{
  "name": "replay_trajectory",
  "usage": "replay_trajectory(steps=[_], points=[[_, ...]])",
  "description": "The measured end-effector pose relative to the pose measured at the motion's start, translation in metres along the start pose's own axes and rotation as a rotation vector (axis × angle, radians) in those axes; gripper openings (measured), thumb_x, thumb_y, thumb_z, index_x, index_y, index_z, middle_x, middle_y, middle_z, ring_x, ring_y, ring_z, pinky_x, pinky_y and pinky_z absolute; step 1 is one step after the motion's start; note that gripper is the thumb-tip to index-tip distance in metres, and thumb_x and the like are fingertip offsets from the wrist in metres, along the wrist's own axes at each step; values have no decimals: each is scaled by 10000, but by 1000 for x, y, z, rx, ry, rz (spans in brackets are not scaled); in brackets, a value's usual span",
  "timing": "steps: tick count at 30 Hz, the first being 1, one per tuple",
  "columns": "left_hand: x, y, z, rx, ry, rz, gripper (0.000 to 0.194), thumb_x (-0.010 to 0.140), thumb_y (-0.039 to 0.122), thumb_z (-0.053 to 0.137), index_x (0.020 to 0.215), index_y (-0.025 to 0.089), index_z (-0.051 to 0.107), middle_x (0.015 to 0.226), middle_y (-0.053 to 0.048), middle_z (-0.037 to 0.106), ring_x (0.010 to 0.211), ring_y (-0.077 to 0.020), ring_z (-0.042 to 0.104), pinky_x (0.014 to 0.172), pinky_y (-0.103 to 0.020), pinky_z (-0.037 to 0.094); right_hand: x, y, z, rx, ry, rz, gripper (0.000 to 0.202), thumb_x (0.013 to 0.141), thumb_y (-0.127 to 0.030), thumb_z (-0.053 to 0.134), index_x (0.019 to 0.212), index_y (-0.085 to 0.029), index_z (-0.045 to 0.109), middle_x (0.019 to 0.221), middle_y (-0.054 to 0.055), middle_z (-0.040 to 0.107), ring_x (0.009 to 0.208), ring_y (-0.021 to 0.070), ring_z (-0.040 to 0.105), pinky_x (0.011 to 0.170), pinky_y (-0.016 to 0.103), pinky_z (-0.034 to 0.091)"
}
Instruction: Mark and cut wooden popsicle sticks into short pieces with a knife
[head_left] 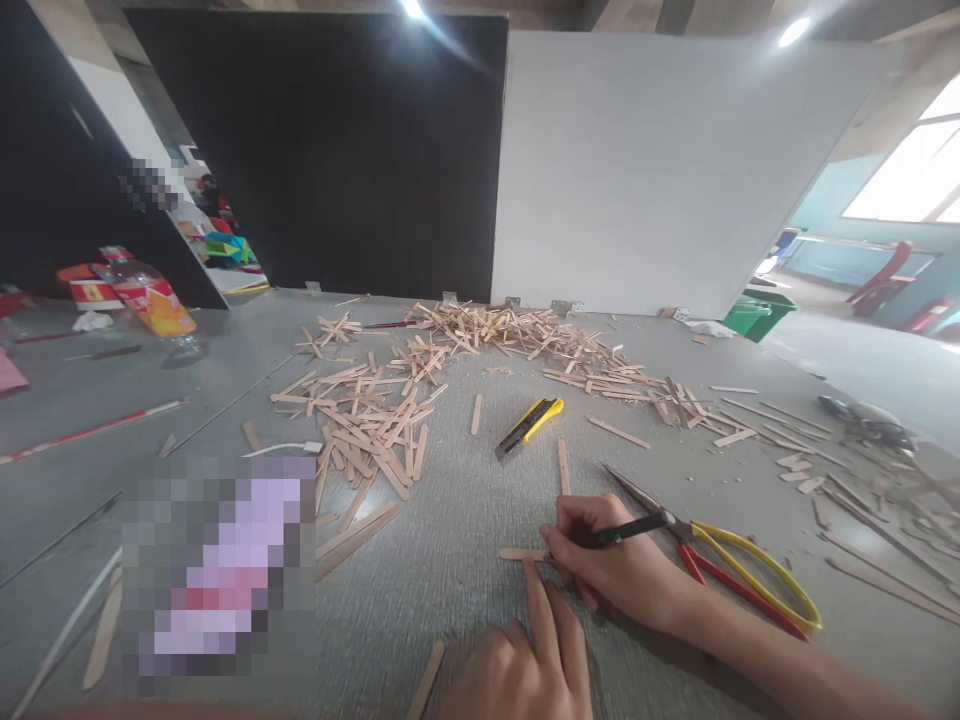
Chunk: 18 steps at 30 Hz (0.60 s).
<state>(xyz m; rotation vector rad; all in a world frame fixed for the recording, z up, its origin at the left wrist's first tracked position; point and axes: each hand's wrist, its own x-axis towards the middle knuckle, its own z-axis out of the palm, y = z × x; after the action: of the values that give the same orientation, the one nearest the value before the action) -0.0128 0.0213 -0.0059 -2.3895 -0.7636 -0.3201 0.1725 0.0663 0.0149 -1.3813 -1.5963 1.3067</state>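
Note:
My right hand (619, 565) is closed round a black pen (636, 528), its tip hidden by my fingers at the right end of a popsicle stick (516, 553). That stick lies crosswise on the grey table (442, 570). With fingers stretched forward, my left hand (525, 655) touches the stick's near edge with a fingertip. Just beyond my right hand, another popsicle stick (563, 465) points away from me. Long-nosed pliers (694, 535) with yellow and red handles lie beside my right wrist. Farther off is a yellow and black utility knife (531, 422).
Loose popsicle sticks (367, 430) spread over the left and back of the table. A drink bottle (154, 305) leans at the far left. Black (337, 150) and white panels (645, 170) stand behind. Thin wood scraps (885, 520) lie at right. A blurred patch (225, 570) covers the near left.

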Motion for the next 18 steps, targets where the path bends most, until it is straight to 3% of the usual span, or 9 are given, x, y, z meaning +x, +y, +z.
replay_trajectory(steps=[18], points=[[4,-3,-3,-47,38,42,380,909,202,496,1139,-20,700,1036,-298,761,405,-116,559,380,-217,410,0,1,0,19,0,-16,377,954,-411,618,659,-221,479,501,-58,553,342,72,494,322,163,342]])
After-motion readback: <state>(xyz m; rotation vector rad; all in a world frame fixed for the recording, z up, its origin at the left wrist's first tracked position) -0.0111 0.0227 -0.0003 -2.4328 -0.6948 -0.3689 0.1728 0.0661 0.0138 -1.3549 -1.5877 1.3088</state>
